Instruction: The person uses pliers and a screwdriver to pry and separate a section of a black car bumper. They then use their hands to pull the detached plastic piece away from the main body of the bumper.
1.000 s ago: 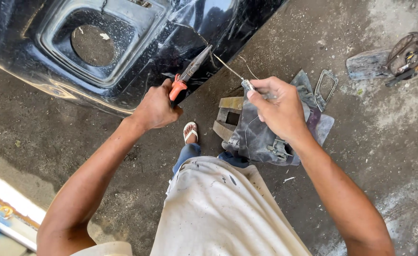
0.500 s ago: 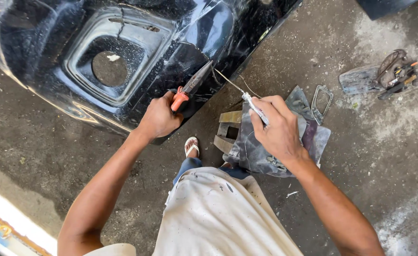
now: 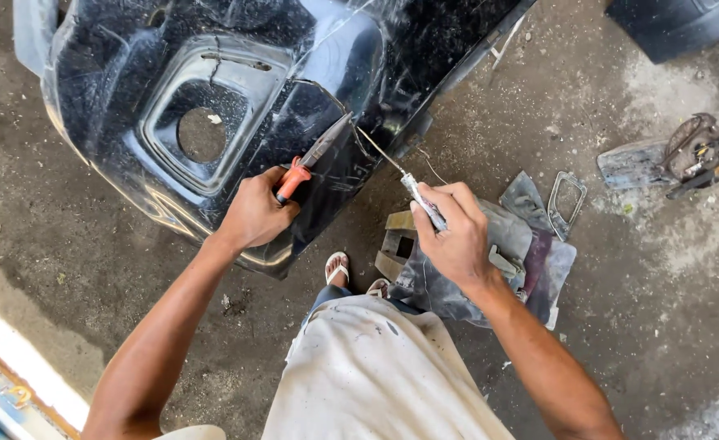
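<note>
While both forearms are stretched forward and downward from the body, the two hands are brought close together over the lower edge of a glossy black car bumper (image 3: 237, 122) lying on the concrete floor (image 3: 636, 326). The left hand (image 3: 255, 213) is curled shut around the orange handles of a pair of pliers (image 3: 309, 163), with the knuckles turned upward and the wrist held nearly straight; the grey nose of the pliers is pointed up and to the right, and its tip is set against the bumper's dark surface. The right hand (image 3: 455, 236) is closed in a fist about the pale handle of a slim tool (image 3: 408, 183), whose thin metal shaft is aimed up and to the left. The two tool tips are seen to meet, or very nearly meet, at one spot on the bumper, just right of the square recess with a round hole; whether they actually touch cannot be told. A thin wire (image 3: 428, 167) is seen near that spot. Beneath the right hand, a heap of grey and dark plastic pieces (image 3: 530, 261) is spread on the floor, close to a sandalled foot (image 3: 337, 266). Farther right, well apart from both hands, a small cluster of tools (image 3: 701, 155) is laid on a flat scrap.
</note>
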